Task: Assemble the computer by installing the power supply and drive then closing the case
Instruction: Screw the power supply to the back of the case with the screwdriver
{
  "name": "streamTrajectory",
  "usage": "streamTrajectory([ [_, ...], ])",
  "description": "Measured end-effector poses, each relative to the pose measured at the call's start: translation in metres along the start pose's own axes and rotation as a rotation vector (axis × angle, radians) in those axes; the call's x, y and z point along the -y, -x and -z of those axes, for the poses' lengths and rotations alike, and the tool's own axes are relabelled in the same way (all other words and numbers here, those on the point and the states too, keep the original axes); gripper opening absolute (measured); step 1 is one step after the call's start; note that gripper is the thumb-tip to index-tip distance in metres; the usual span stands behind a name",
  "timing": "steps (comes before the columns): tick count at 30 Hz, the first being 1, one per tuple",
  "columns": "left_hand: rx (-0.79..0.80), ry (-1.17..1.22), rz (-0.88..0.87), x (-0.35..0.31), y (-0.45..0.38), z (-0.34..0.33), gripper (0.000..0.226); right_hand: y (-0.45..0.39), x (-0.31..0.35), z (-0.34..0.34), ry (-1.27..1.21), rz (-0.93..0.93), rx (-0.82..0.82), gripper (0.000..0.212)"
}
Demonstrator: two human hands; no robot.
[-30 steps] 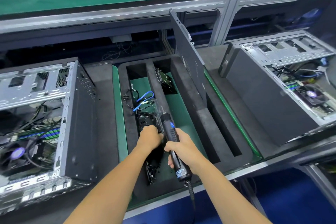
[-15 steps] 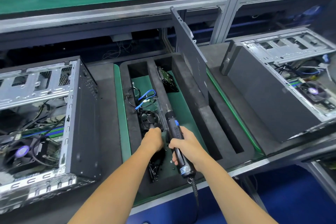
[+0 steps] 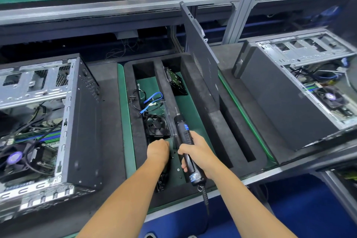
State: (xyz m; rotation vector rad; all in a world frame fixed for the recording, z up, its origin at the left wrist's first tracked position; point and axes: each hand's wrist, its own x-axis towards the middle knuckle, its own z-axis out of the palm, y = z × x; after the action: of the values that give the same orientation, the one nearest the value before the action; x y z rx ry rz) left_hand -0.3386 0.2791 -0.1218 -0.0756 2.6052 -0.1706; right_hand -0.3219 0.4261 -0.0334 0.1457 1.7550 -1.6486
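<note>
- Two open computer cases: one (image 3: 48,121) left of the foam tray (image 3: 193,83), one (image 3: 289,92) right of it.
- Left hand (image 3: 157,150): curled over small screws (image 3: 176,164) in the tray's left slot, below the fan (image 3: 156,124); whether it holds any, cannot tell.
- Right hand (image 3: 195,153): grasping the electric screwdriver (image 3: 185,141), tip pointing away.
- Drive (image 3: 174,83): far end of the tray's middle slot.
- Side panel (image 3: 201,54): upright in the tray's right part.
</note>
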Motion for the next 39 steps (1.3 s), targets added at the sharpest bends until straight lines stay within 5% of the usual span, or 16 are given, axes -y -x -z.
streamTrajectory([
  [8, -0.003, 0.028, -0.049, -0.001, 0.003, 0.001, 0.034, 0.001, 0.000, -0.001, 0.000, 0.009, 0.010, 0.038],
  [14, -0.076, 0.336, -0.009, 0.004, 0.006, 0.013, 0.022, 0.004, 0.001, 0.001, 0.002, 0.015, 0.011, 0.038],
  [19, -0.063, 0.364, -0.027, 0.009, 0.008, 0.020, 0.020, 0.006, 0.003, 0.001, 0.005, 0.028, 0.002, 0.031],
  [27, -0.054, 0.246, -0.126, 0.009, 0.013, 0.016, 0.028, 0.007, 0.004, 0.003, 0.002, 0.039, 0.002, 0.027],
  [33, 0.085, -0.215, -0.228, 0.004, 0.024, 0.007, 0.037, 0.008, 0.004, 0.001, 0.004, 0.036, 0.022, 0.036],
  [39, 0.071, -0.338, -0.281, -0.004, 0.031, -0.008, 0.029, 0.005, 0.003, -0.006, -0.004, 0.029, 0.050, 0.035],
])
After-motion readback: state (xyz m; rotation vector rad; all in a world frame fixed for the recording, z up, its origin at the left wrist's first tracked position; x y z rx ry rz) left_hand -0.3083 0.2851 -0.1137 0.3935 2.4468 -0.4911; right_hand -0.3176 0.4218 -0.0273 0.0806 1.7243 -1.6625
